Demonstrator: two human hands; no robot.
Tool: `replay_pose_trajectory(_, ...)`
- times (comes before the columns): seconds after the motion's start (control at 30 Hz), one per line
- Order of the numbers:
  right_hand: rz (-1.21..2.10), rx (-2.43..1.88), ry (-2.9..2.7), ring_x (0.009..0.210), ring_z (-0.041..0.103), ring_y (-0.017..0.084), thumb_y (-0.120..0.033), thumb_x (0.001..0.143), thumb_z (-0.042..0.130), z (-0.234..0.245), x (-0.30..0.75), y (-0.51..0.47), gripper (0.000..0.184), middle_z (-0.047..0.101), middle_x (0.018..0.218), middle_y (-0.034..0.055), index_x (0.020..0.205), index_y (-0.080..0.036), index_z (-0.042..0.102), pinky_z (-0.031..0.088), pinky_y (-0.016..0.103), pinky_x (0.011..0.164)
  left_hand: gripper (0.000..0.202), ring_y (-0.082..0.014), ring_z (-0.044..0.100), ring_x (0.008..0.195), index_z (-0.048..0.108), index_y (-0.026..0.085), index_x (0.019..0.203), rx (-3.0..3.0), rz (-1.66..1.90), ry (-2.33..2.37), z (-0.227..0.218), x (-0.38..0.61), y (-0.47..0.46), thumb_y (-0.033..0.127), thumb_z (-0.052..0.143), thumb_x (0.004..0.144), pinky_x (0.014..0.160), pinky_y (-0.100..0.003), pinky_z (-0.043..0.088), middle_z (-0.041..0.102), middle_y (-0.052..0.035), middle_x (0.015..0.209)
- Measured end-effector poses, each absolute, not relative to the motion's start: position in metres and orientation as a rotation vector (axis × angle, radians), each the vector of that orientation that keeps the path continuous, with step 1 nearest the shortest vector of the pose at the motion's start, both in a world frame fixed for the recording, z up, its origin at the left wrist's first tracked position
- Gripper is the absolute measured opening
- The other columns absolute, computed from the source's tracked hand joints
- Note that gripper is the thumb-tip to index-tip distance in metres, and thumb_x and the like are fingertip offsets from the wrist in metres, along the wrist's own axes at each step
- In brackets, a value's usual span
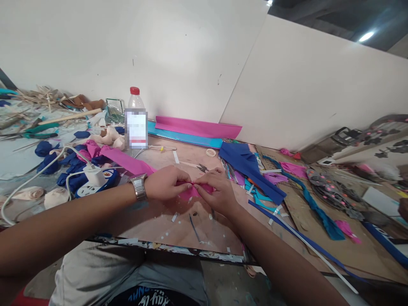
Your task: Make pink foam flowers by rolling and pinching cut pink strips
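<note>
My left hand (165, 182), with a metal watch on its wrist, and my right hand (216, 191) meet over the wooden table (197, 229). Both pinch a small piece of pink fabric (191, 190) between their fingertips, pressing it down near the table's middle. The fingers of both hands are curled closed on the fabric. A longer pink strip (124, 159) runs off to the left behind my left hand.
A clear plastic bottle with a red cap (136, 121) stands behind my hands. A white power strip (92, 182) and blue fabric lumps (51, 159) lie left. Blue fabric (251, 168), teal strips (315, 208) and a pink sheet (197, 126) lie right and behind.
</note>
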State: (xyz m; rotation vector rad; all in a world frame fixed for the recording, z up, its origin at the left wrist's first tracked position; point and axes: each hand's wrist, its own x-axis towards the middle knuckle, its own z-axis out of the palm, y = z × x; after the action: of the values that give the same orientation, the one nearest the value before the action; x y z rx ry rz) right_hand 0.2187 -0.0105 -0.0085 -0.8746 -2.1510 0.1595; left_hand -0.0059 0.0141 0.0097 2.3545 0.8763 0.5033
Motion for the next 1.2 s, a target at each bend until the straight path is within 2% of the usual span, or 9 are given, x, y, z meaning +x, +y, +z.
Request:
replay_pose_trajectory(0.23,0.163,-0.905,-2.176,0.081,0.069,0.019,-0.026,0.092,0.069,-0.0100,0.2191,-0.0107,0.005,0.079,0.086,-0.0003,0.094,-0.027,0.074,0.038,0.043,0.093,0.037,-0.0114,0.052,0.058,0.068,0.016,0.075,2.329,0.491,0.876,0.0072,-0.0061,0.0145,0.037,0.049,0.099,0.057,-0.026,0.030,0.063,-0.0003,0.063)
replay_pose_trajectory(0.57,0.187,-0.930,-2.192,0.084,0.069,0.019,-0.026,0.092,0.069,-0.0074,0.2172,-0.0120,0.006,0.079,0.087,-0.0001,0.093,-0.027,0.075,0.038,0.043,0.094,0.025,-0.0120,0.054,0.061,0.071,0.015,0.078,2.275,0.485,0.881,0.0111,-0.0050,0.0134,0.025,0.052,0.092,0.058,-0.025,0.032,0.067,-0.0005,0.068)
replay_pose_trajectory(0.83,0.149,-0.857,-2.177,0.080,0.069,0.019,-0.024,0.092,0.070,-0.0080,0.2167,-0.0109,0.005,0.078,0.083,-0.0003,0.093,-0.026,0.074,0.039,0.042,0.089,0.030,-0.0110,0.049,0.058,0.066,0.015,0.073,2.265,0.495,0.861,0.0083,-0.0059,0.0144,0.029,0.051,0.094,0.056,-0.025,0.030,0.060,0.0009,0.063)
replay_pose_trajectory(1.03,0.134,-0.890,-2.185,0.082,0.070,0.020,-0.023,0.092,0.069,-0.0081,0.2162,-0.0115,0.007,0.079,0.084,0.0005,0.093,-0.026,0.074,0.038,0.043,0.092,0.032,-0.0107,0.047,0.058,0.065,0.015,0.073,2.236,0.503,0.823,0.0079,-0.0066,0.0152,0.032,0.050,0.096,0.057,-0.025,0.030,0.057,0.0019,0.061)
replay_pose_trajectory(1.2,0.144,-0.898,-2.191,0.084,0.069,0.020,-0.023,0.091,0.068,-0.0091,0.2165,-0.0100,0.007,0.079,0.085,0.0003,0.092,-0.027,0.074,0.037,0.044,0.093,0.031,-0.0112,0.049,0.061,0.070,0.014,0.080,2.207,0.499,0.837,0.0076,-0.0070,0.0154,0.033,0.050,0.096,0.058,-0.024,0.031,0.062,0.0006,0.066)
